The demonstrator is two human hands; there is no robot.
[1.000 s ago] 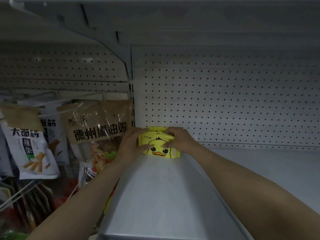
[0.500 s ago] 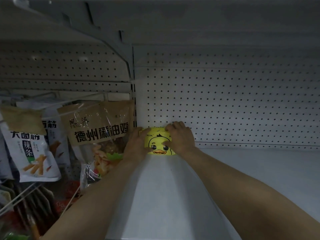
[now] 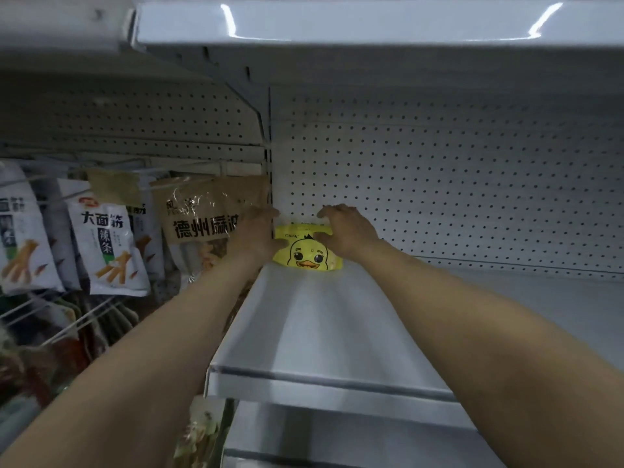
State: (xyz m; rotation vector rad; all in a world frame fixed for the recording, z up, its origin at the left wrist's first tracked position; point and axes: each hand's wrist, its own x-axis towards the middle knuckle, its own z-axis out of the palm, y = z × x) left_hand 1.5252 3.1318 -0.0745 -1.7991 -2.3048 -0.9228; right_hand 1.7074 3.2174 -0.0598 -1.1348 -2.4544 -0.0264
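Two bare forearms point(image 3: 135, 349) are reaching in from the bottom corners of the view across a grey metal shelf point(image 3: 320, 332), whose front lip is lying nearest the camera. Farther in, the left hand point(image 3: 256, 234) and the right hand point(image 3: 349, 233) are meeting at the shelf's rear left corner, where they are flanking a yellow duck packet point(image 3: 310, 256). The left hand is cupping the packet's left end, its thumb lying on the printed face and its fingers curling up toward the top edge. The right hand is gripping the right end in the same way, its fingers hooking over the top and its thumb pressing the front. The packet is standing upright with its base touching the shelf. Its back is either leaning on or standing just in front of the pegboard back panel point(image 3: 439, 197); which of the two cannot be told. Placement is judged to be nearly finished: the packet is already sitting in its spot, and what is remaining appears to be squaring it up, letting go with both hands and drawing the arms back. To the left of the shelf, a brown snack bag point(image 3: 202, 214) and a white snack bag point(image 3: 104, 248) are hanging, the brown one just beside the left hand. Farthest up, an upper shelf point(image 3: 337, 25) is overhanging the scene.
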